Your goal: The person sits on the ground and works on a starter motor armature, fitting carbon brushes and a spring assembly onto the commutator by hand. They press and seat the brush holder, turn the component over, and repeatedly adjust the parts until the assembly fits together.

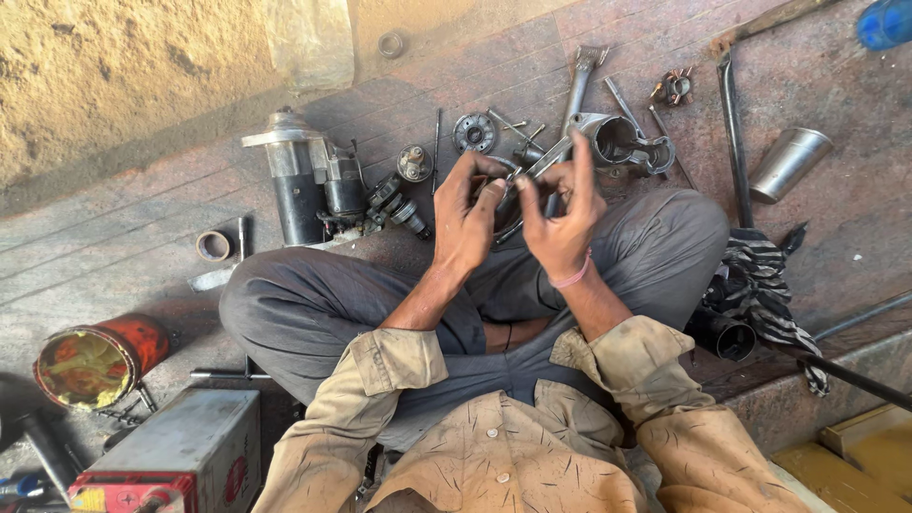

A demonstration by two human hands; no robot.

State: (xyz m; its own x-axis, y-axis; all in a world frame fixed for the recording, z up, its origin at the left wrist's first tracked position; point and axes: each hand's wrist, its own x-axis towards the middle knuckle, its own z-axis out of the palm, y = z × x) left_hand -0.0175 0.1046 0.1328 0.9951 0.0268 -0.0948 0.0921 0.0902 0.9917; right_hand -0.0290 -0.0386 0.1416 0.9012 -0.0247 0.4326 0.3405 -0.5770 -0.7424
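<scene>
I sit cross-legged on a paved floor and hold a small dark metal ring [506,182] up in front of me. My left hand [465,220] grips its left side with thumb and fingers. My right hand [562,217] pinches its right side, fingertips curled toward the ring. Most of the ring is hidden behind my fingers. Just beyond my hands lie a grey starter motor [302,180], a round gear plate [473,132] and a metal housing [622,141].
Long bars and a wrench [579,81] lie at the far side, a steel cup [788,163] and striped rag [760,285] to the right. A red tin [95,361] and a grey battery box [185,451] stand at the left. A sandy wall [114,76] rises behind.
</scene>
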